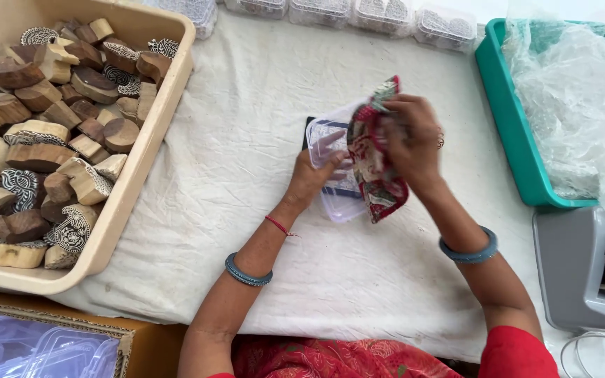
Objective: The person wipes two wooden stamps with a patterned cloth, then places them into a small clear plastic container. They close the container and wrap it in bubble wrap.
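A clear plastic box is held just above the white cloth-covered table, near centre, tilted on edge. It is gripped from below-left by the left hand, fingers curled around its near wall, thumb laid across the inside. A patterned red fabric piece is bunched against the box's right side and hangs over its rim; whether any of it is already inside cannot be told. The fabric is pinched at the top by the right hand, fingers closed tight over it. A beige tub of carved wooden stamp blocks is seen well to the left, a teal tray holding clear plastic bags to the right, a grey tape dispenser below it.
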